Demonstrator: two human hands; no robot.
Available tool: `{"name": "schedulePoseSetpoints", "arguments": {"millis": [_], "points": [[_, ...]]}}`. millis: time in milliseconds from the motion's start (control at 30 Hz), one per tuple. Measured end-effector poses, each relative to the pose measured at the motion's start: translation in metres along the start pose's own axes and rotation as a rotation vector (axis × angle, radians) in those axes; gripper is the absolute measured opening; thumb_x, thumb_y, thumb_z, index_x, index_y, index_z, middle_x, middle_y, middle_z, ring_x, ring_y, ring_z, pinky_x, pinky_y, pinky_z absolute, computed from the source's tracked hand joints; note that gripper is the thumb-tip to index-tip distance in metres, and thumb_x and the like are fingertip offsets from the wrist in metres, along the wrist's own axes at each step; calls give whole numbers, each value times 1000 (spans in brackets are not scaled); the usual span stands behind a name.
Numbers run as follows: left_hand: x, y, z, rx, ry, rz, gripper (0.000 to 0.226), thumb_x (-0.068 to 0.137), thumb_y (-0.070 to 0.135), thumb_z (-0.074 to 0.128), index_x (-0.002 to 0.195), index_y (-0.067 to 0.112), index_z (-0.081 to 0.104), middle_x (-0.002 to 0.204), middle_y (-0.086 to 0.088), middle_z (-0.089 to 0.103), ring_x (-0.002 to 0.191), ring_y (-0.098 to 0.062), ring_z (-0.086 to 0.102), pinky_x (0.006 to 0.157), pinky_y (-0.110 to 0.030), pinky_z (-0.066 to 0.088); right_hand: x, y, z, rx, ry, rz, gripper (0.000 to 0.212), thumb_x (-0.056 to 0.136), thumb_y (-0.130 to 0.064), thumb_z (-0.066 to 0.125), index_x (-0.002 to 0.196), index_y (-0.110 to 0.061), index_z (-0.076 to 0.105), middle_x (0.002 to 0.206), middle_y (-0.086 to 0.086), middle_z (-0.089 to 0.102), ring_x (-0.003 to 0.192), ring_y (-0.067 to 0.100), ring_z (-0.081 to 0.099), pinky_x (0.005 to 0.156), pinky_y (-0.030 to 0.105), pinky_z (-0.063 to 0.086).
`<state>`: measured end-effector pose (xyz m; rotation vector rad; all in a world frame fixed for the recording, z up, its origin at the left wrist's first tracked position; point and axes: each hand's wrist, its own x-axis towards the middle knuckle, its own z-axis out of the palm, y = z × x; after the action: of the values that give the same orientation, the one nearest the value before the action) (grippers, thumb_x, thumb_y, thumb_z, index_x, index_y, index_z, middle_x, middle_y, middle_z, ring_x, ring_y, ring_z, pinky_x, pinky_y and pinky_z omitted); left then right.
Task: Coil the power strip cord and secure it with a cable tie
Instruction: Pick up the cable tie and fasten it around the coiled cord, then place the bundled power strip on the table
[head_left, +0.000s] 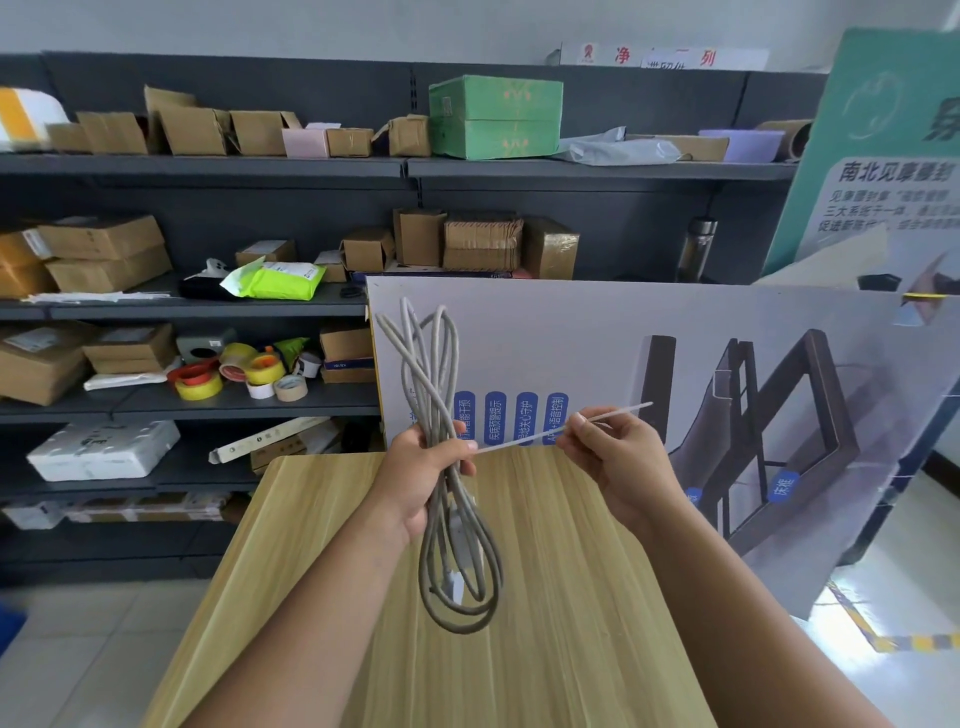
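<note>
My left hand (423, 470) grips the middle of a coiled grey cord (431, 364), held upright above the wooden table (571, 597). Loops of the cord stick up above the fist and hang down below it, with a pale plug or strip end (457, 582) among the lower loops. My right hand (615, 457) pinches a thin white cable tie (530, 434) between thumb and fingers. The tie runs slantwise from the left hand's fingertips, up and right past the right hand. Whether the tie passes around the cord is hidden by the left hand's fingers.
A large printed board (675, 364) leans behind the table. Dark shelves (208, 166) at the left and rear hold cardboard boxes, tape rolls (234, 374) and a green box (496, 117). A green poster (883, 156) stands at the right. Tiled floor lies on both sides.
</note>
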<state>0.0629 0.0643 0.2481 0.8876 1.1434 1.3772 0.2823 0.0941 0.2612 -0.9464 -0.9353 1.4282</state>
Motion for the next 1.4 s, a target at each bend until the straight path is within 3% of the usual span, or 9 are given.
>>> {"name": "schedulePoseSetpoints", "arguments": {"millis": [267, 433, 633, 800, 933, 1033, 1167, 1333, 1400], "points": [[6, -6, 1, -132, 38, -11, 35, 81, 11, 75, 111, 10, 57, 60, -2, 55, 53, -16, 55, 53, -30, 47, -3, 14, 6, 2, -51, -15, 32, 99, -31, 49, 101, -5, 68, 90, 13, 73, 81, 23, 71, 75, 32, 58], [5, -15, 6, -496, 15, -65, 18, 78, 22, 77, 86, 15, 62, 63, 1, 52, 56, -17, 55, 63, -32, 49, -16, 55, 2, -660, -497, -11, 60, 82, -55, 62, 136, -33, 48, 131, -8, 60, 118, 11, 60, 97, 35, 50], [1, -34, 8, -711, 95, 19, 26, 78, 25, 72, 103, 17, 68, 64, 4, 51, 66, -15, 54, 76, -38, 46, -26, 64, 14, -971, -620, -54, 79, 70, -35, 83, 133, -48, 37, 96, -17, 57, 76, -2, 57, 68, 16, 45], [-1, -45, 2, -804, 47, 41, 34, 72, 29, 70, 105, 26, 62, 63, 6, 53, 72, -19, 56, 78, -42, 44, -16, 67, -3, -637, -618, 81, 67, 75, -25, 74, 133, -41, 45, 108, 10, 61, 81, 15, 63, 73, 27, 54], [-1, -50, 1, -871, 19, 64, 56, 71, 25, 62, 126, 25, 53, 64, 6, 51, 68, -17, 54, 75, -40, 41, -16, 86, -15, -189, -535, 238, 51, 91, -51, 51, 134, -24, 54, 122, 15, 62, 96, 26, 66, 79, 46, 56], [2, -53, 1, -905, 20, 77, 67, 70, 23, 56, 137, 22, 50, 64, 6, 51, 70, -17, 55, 75, -40, 40, -16, 112, -20, -31, -283, 463, 69, 84, -70, 40, 125, -20, 63, 111, 9, 69, 91, 24, 67, 80, 43, 52], [7, -55, -5, -914, 6, 79, 70, 71, 18, 52, 140, 25, 48, 73, 4, 57, 77, -19, 57, 80, -42, 39, -19, 133, -24, 231, -190, 710, 73, 80, -65, 61, 127, -9, 62, 116, 20, 60, 96, 42, 61, 90, 55, 50], [6, -62, -16, -907, -20, 24, 74, 69, 6, 47, 140, 26, 52, 84, 3, 63, 81, -18, 58, 85, -38, 45, -17, 135, -27, 685, 226, 600, 80, 66, -36, 78, 137, -12, 48, 128, 26, 58, 112, 42, 63, 79, 40, 54], [3, -68, -15, -946, -40, 14, 74, 69, 3, 42, 138, 26, 53, 80, 3, 60, 79, -17, 57, 80, -37, 48, -15, 138, -25, 675, 259, 613, 76, 70, -37, 77, 137, -15, 46, 126, 22, 60, 120, 41, 59, 101, 46, 43]]}}
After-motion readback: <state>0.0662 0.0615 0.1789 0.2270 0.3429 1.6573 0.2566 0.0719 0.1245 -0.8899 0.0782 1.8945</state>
